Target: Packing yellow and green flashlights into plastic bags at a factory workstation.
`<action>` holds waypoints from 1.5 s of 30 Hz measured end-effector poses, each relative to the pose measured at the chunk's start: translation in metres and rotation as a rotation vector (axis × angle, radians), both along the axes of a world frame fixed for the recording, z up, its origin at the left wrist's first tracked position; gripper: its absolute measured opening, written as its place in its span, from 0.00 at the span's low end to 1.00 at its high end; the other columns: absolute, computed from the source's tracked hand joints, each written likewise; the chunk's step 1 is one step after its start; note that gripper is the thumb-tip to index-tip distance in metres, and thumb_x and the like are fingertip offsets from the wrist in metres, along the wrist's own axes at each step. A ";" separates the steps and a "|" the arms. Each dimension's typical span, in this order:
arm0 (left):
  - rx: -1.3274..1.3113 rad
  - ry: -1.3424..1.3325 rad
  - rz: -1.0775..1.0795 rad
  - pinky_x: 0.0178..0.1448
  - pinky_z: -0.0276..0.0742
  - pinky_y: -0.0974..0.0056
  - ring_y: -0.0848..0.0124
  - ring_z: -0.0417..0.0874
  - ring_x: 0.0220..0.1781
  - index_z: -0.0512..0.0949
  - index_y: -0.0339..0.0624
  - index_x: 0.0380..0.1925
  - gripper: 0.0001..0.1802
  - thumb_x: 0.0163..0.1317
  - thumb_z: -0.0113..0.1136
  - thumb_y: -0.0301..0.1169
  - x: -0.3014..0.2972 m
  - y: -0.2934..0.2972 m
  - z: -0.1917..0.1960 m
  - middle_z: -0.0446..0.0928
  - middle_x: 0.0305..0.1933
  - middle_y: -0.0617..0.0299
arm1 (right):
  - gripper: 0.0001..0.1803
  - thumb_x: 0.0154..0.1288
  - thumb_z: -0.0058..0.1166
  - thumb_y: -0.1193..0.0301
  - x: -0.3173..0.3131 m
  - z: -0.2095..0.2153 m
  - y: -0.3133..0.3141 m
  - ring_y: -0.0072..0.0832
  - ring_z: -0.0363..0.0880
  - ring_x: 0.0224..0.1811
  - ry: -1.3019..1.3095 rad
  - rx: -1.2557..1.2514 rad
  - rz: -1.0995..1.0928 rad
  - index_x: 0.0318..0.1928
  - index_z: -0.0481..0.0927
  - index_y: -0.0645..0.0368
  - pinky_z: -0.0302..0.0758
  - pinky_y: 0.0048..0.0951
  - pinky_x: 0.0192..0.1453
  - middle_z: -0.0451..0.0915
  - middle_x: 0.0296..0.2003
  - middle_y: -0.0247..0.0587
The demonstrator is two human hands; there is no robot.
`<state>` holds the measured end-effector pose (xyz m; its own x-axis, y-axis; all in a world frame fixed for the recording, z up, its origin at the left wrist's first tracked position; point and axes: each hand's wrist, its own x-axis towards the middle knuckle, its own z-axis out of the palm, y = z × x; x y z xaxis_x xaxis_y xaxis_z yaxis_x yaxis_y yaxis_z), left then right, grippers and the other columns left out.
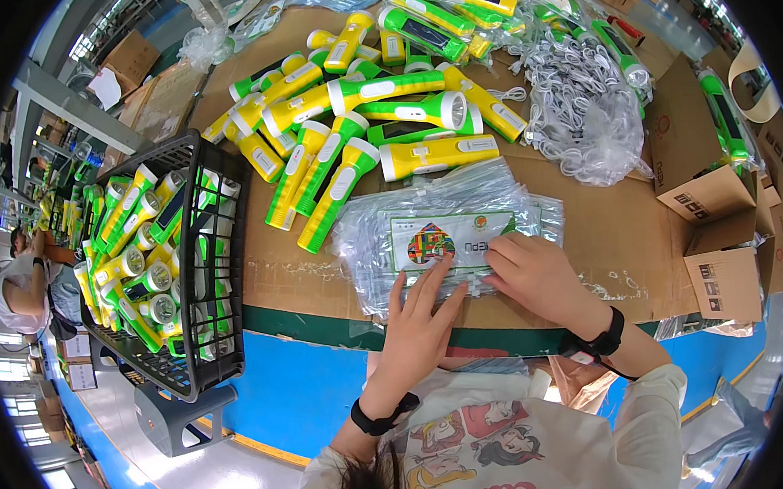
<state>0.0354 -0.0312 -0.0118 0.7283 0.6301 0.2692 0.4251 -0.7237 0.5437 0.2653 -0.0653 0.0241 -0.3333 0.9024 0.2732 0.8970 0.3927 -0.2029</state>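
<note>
A stack of clear plastic bags (364, 252) lies near the table's front edge. The top plastic bag (485, 227) has a white printed panel with a green border and a colourful picture. My left hand (419, 312) rests on its lower part, fingers spread and fingertips touching the plastic. At the bag's right end my right hand (539, 274) has its fingers bent and closed on the edge; the thumb is partly hidden. Just beyond the bags lies a heap of yellow and green flashlights (386, 89), the closest being a yellow flashlight (440, 157).
A black crate (243, 281) full of flashlights stands left of the table. White cables (576, 95) in clear plastic lie at the back right. Bagged flashlights (425, 32) sit at the far edge. An opened cardboard box (721, 204) stands right. Another person (22, 283) is far left.
</note>
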 end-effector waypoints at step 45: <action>-0.260 -0.486 0.333 0.52 0.69 0.60 0.62 0.81 0.37 0.85 0.40 0.34 0.09 0.51 0.71 0.25 -0.077 0.027 0.076 0.84 0.35 0.59 | 0.05 0.55 0.62 0.69 -0.015 0.075 0.003 0.33 0.78 0.32 0.268 0.023 0.123 0.33 0.80 0.51 0.72 0.34 0.33 0.79 0.29 0.31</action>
